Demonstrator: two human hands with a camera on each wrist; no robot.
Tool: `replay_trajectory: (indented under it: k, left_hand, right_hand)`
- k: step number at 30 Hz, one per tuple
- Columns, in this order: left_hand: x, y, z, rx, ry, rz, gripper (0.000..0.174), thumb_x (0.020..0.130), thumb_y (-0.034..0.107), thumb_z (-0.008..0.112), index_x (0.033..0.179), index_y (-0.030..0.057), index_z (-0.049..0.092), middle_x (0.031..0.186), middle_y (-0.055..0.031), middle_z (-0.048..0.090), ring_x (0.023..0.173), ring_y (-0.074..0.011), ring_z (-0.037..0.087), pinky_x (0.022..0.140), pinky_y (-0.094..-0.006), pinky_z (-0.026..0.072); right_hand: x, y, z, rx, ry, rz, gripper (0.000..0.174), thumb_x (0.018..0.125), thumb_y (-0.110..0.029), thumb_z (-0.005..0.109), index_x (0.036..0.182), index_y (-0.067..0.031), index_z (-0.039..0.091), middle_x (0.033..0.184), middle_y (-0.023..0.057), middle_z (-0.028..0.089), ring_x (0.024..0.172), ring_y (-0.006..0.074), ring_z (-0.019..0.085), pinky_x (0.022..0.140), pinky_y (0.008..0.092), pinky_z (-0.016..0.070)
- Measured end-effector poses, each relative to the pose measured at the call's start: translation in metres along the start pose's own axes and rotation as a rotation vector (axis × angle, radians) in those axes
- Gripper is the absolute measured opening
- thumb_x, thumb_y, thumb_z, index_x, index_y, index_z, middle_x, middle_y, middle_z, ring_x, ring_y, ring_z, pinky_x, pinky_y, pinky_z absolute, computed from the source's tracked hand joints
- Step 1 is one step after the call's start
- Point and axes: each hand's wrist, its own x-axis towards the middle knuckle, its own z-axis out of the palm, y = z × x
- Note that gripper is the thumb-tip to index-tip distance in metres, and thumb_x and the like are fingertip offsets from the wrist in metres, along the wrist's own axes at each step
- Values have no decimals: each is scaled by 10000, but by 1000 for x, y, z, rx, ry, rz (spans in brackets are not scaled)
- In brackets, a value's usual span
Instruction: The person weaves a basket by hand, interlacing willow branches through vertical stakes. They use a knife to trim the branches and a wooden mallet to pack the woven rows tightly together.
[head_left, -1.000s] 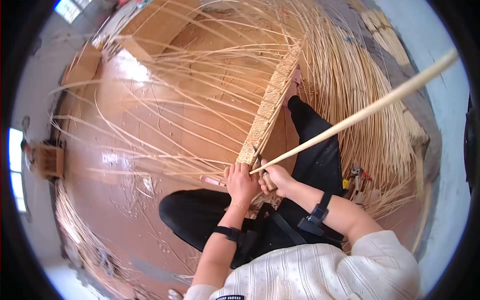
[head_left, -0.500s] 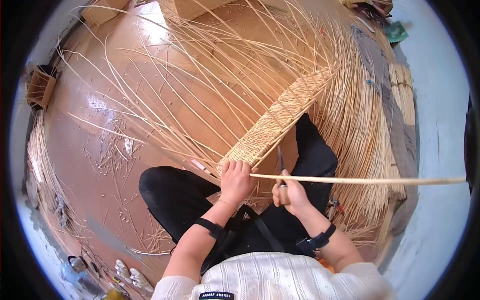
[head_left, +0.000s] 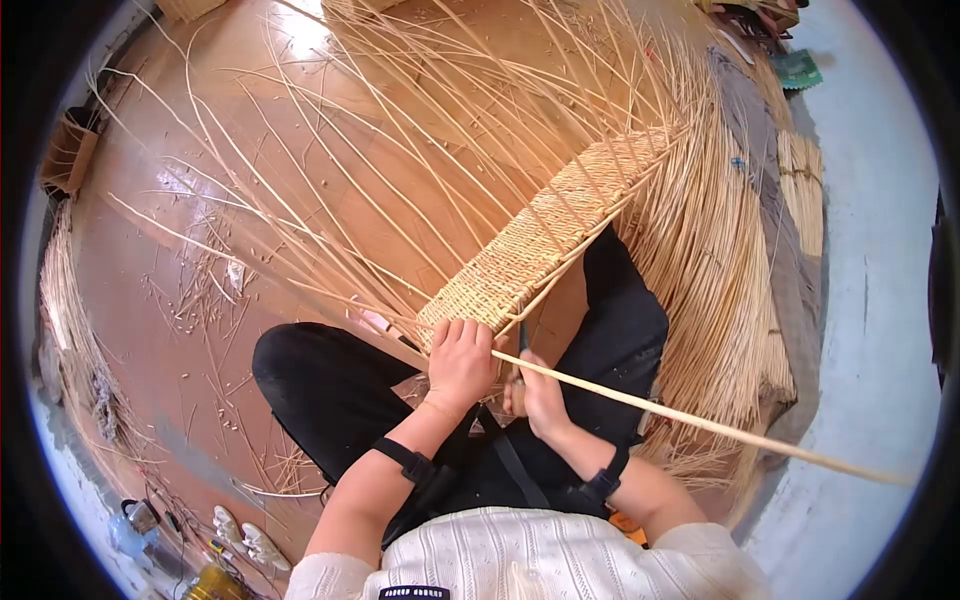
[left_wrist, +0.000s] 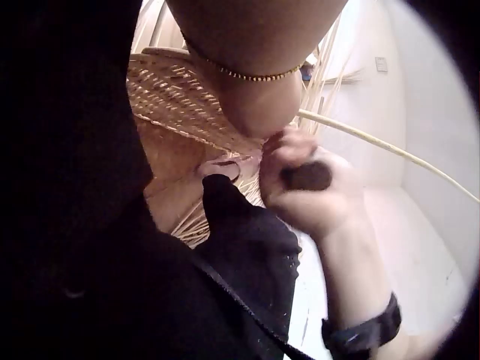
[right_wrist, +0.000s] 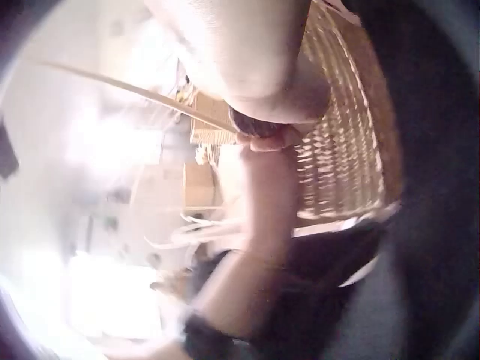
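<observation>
Long, pale woven wicker panel [head_left: 545, 235] runs diagonally, near end gripped by left hand [head_left: 462, 368], far end up-right in head view. Thin, pale rods [head_left: 330, 170] fan off its left edge; right hand [head_left: 541, 398] clenches a brown-handled tool [head_left: 518, 390] just beside the near end.

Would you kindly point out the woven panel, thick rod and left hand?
Woven panel [head_left: 535, 242]: head view, middle of the weave.
Thick rod [head_left: 650, 404]: head view, its middle stretch.
Left hand [head_left: 462, 364]: head view, back of the hand.
</observation>
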Motion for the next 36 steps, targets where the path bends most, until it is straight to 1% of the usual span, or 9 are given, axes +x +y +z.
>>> replay_trajectory:
  k: [7, 9, 11, 13, 15, 17, 19, 25, 36]
  left_hand:
    - [-2, 6, -5, 8, 30, -35, 234, 860, 281, 652, 774, 81, 567, 777, -70, 557, 827, -249, 563, 857, -382, 413]
    - [0, 4, -6, 18, 66, -7, 233, 847, 275, 671, 767, 81, 568, 762, -69, 557, 815, -251, 561, 837, -382, 413]
    - [6, 0, -8, -2, 73, -8, 239, 845, 273, 676, 763, 78, 565, 763, -74, 560, 812, -257, 561, 831, -386, 415]
    - [3, 2, -8, -35, 73, -25, 251, 841, 270, 687, 756, 72, 558, 766, -85, 565, 804, -269, 560, 821, -394, 420]
    - [2, 1, -7, -25, 48, -17, 255, 843, 269, 685, 754, 69, 553, 766, -94, 563, 804, -279, 560, 822, -399, 423]
    - [3, -1, -5, -12, 56, -7, 255, 843, 268, 681, 754, 68, 551, 760, -98, 560, 802, -285, 559, 824, -402, 423]
    - [5, 1, -6, -7, 56, 9, 257, 848, 269, 676, 751, 68, 549, 750, -99, 557, 802, -289, 558, 828, -406, 424]
    - [6, 2, -7, 10, 61, 9, 267, 858, 273, 672, 749, 65, 545, 745, -101, 558, 793, -289, 552, 837, -411, 422]
    - [6, 0, -2, 6, 62, 12, 294, 874, 290, 662, 736, 60, 540, 733, -108, 547, 792, -294, 547, 842, -415, 415]
  right_hand:
    - [-15, -95, 0, 1220, -317, 535, 373, 1050, -420, 381, 844, -122, 473, 615, 23, 458, 439, 183, 385, 463, 329, 359]
    - [-20, -81, -26, 1085, -389, 476, 367, 1049, -417, 383, 849, -125, 476, 596, 29, 460, 437, 191, 417, 454, 330, 376]
    - [-32, -53, -37, 463, -87, 270, 355, 1050, -418, 407, 858, -127, 475, 625, 77, 533, 462, 208, 518, 453, 342, 449]
    - [-42, -21, -47, 293, 159, 17, 376, 1058, -415, 403, 865, -101, 477, 647, 88, 555, 483, 193, 544, 474, 329, 477]
    - [-38, -7, -50, 203, 113, -246, 304, 1085, -272, 337, 896, -62, 449, 754, 120, 600, 587, 207, 594, 536, 320, 512]
    - [-33, -14, -32, 105, -80, -263, 353, 1082, -347, 375, 956, -36, 486, 835, 120, 639, 657, 175, 632, 591, 282, 536]
    - [-17, -18, -8, 173, -11, -82, 357, 1077, -352, 395, 1003, -29, 527, 890, 107, 641, 668, 153, 623, 587, 267, 535]
    - [40, 12, -30, -399, 150, -339, 419, 1071, -387, 421, 861, -52, 558, 762, 6, 514, 732, 93, 501, 705, 268, 465]
    - [47, 5, -39, -341, 95, -360, 444, 1060, -390, 442, 817, -32, 546, 743, 46, 552, 695, 139, 534, 663, 309, 451]
